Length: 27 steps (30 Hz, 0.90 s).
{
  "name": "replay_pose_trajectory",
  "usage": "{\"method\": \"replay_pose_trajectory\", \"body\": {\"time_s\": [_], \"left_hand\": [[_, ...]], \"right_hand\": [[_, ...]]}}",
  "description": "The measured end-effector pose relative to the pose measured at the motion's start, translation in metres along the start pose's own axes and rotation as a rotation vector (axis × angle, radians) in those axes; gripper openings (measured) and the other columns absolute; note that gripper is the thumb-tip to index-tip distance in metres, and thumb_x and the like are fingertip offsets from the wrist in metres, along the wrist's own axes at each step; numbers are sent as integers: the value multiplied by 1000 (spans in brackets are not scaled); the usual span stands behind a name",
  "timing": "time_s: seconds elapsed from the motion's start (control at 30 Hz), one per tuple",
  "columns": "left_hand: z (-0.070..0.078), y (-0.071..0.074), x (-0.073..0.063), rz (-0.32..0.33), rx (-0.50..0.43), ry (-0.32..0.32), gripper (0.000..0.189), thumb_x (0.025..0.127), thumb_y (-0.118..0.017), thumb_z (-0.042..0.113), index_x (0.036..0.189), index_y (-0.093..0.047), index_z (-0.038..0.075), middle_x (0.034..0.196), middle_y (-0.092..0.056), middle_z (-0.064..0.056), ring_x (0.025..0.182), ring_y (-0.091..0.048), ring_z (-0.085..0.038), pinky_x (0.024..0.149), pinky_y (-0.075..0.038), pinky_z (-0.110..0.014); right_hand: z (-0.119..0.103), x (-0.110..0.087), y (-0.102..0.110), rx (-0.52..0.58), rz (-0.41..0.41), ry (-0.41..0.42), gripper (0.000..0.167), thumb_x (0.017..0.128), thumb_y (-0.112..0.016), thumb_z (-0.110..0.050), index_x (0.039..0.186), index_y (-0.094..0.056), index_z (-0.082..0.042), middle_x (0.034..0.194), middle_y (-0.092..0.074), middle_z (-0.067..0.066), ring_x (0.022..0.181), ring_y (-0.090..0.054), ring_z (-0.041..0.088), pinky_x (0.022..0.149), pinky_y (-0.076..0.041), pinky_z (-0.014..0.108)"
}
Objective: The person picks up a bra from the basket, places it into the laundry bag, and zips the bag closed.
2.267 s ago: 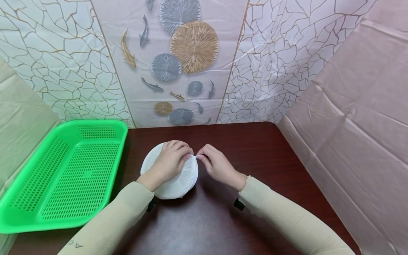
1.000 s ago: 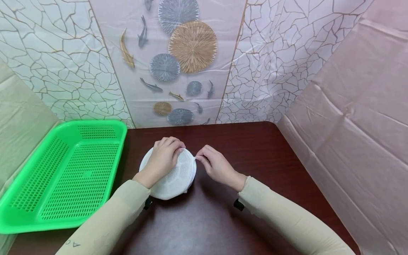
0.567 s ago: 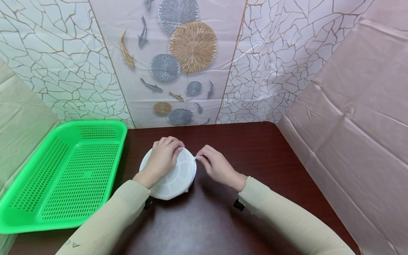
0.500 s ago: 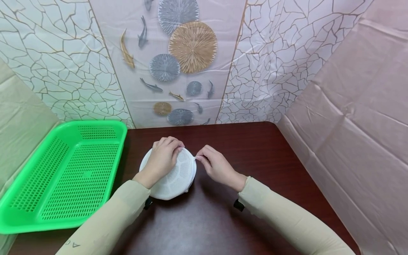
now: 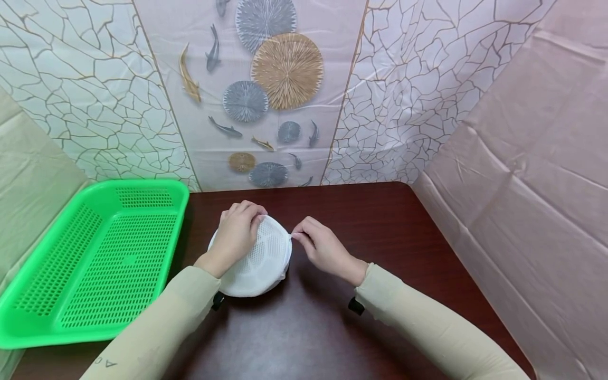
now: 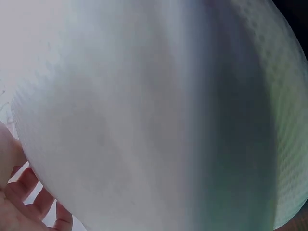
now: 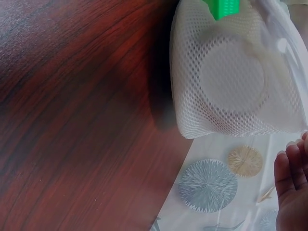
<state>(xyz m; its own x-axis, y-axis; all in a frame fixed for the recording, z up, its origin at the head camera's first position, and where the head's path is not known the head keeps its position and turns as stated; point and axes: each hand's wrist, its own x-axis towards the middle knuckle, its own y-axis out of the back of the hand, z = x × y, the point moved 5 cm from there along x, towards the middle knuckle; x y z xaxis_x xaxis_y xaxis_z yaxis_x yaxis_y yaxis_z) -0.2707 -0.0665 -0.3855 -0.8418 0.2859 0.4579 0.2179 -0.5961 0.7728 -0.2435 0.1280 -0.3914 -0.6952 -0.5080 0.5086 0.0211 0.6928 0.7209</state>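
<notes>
A round white mesh laundry bag (image 5: pixel 260 264) with a zipped edge is held over the dark table, its top facing up. At its far left side my left hand (image 5: pixel 233 232) grips the rim, fingers bent over the edge. My right hand (image 5: pixel 325 248) pinches a small white tab at the zip on the bag's right edge, thumb against forefinger. Close up in the left wrist view, the bag (image 6: pixel 120 125) hides most of the scene. Through the mesh in the right wrist view a pale round panel (image 7: pixel 233 77) shows.
A green plastic basket (image 5: pixel 128 260) with slotted sides stands to the left. Dark red-brown table (image 5: pixel 380 221) surface runs right and forward of the hands. Patterned cloth (image 5: pixel 404 95) hangs behind the table, and plain pinkish cloth (image 5: pixel 537 174) hangs at the right.
My left hand has shifted left and away along the bag's rim, uncovering more of its top. The bag has turned and tilted slightly. My right hand stays at the zip, almost still.
</notes>
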Motion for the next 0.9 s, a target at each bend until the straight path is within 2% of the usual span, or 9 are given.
{"method": "replay_pose_trajectory", "body": {"time_s": [0.2, 0.47, 0.67, 0.9], "left_hand": [[-12, 1, 0, 3, -15, 65, 11, 97, -59, 17, 102, -66, 11, 104, -62, -7, 97, -54, -29, 84, -38, -52], [-14, 2, 2, 5, -18, 69, 11, 96, -59, 17, 102, -67, 10, 104, -62, -8, 98, -55, -30, 85, -39, -54], [-16, 5, 1, -9, -27, 103, 13, 97, -58, 17, 103, -66, 10, 107, -61, -8, 100, -55, -30, 88, -39, -54], [-23, 7, 0, 0, -58, 129, 12, 97, -58, 15, 103, -65, 7, 104, -60, -9, 97, -55, -29, 86, -45, -47]], "right_hand": [[2, -2, 1, 1, -4, -5, 7, 98, -57, -11, 93, -61, -14, 92, -54, -7, 80, -50, 7, 71, -45, 24], [3, -1, 2, -1, -4, -5, 6, 98, -57, -12, 93, -61, -15, 92, -54, -7, 81, -51, 6, 72, -45, 24], [4, -1, 1, 4, -11, -8, 7, 98, -56, -12, 94, -61, -15, 93, -55, -7, 82, -51, 7, 72, -45, 24], [3, -2, 2, 3, 1, -13, 6, 97, -58, -11, 93, -61, -14, 92, -55, -6, 81, -51, 7, 72, -45, 25]]}}
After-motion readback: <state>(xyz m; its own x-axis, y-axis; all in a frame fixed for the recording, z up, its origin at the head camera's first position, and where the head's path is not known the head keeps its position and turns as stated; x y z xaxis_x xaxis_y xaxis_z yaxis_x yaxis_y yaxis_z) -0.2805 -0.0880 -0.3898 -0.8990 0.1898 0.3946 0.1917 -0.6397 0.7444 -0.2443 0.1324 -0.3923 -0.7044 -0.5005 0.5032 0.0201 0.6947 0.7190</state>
